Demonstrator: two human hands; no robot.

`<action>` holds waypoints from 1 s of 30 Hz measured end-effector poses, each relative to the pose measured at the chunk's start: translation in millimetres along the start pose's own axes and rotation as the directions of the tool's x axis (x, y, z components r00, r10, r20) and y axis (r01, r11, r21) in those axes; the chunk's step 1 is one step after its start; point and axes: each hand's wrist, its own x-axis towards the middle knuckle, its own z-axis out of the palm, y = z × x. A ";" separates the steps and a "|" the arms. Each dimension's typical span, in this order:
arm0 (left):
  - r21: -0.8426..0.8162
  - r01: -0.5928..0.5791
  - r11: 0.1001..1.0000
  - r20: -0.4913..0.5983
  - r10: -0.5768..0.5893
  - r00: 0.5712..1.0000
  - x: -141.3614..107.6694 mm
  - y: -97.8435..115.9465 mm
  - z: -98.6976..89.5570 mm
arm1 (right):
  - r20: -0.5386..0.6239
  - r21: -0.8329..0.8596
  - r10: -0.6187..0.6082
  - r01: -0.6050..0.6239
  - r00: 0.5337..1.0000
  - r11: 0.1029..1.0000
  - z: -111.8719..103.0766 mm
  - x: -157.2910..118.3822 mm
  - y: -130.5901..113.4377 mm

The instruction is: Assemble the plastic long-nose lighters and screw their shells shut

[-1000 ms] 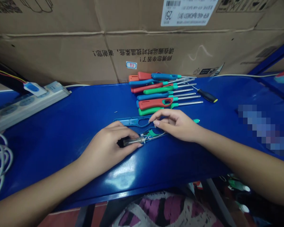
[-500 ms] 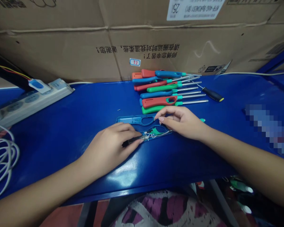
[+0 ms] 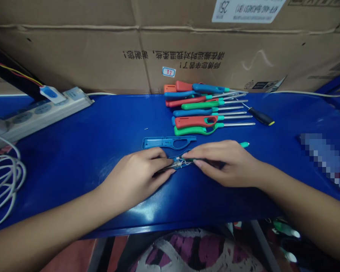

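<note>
An opened blue gas lighter (image 3: 179, 164), its white wires and inner parts showing, lies on the blue table between my hands. My left hand (image 3: 141, 170) is closed round its handle end, thumb and fingers on a dark tank-like piece. From the right, my right hand (image 3: 232, 162) pinches at the wires and trigger area; its fingertips hide most of the lighter's front. A green tip (image 3: 244, 144) shows beyond that hand. Just behind lies the other blue half shell (image 3: 156, 142), flat with its inside up. A tiny metal pin (image 3: 146, 129) lies farther back.
Several red, green and blue gas lighters (image 3: 197, 121) are piled at the back, beside a black screwdriver (image 3: 261, 116). A white power strip (image 3: 48, 109) and coiled white cable (image 3: 8, 185) are at left. A cardboard box (image 3: 102, 64) stands behind the table (image 3: 107, 124).
My right hand has come down and nearer from the half shell's front end onto the opened lighter's inner parts. My left hand keeps its hold. The view has shifted slightly.
</note>
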 end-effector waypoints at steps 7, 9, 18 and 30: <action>-0.049 0.020 0.999 -0.008 -0.020 1.000 1.7 -0.8 -1.6 | 0.211 -0.241 -0.137 0.187 0.968 0.952 -2.4 -7.1 -0.9; -0.048 0.016 0.999 -0.014 -0.017 1.000 2.0 -0.3 -1.8 | 0.212 -0.260 -0.129 0.183 0.969 0.948 -3.2 -7.6 -0.9; -0.147 0.075 0.986 -0.031 -0.081 0.996 3.7 -3.2 1.2 | 0.267 -0.269 -0.083 0.156 0.960 0.950 -7.5 -8.3 -6.6; -0.309 0.132 0.942 -0.038 -0.151 0.988 9.3 -7.1 0.6 | 0.248 -0.093 0.092 -0.071 0.964 0.993 -6.2 -6.0 -11.4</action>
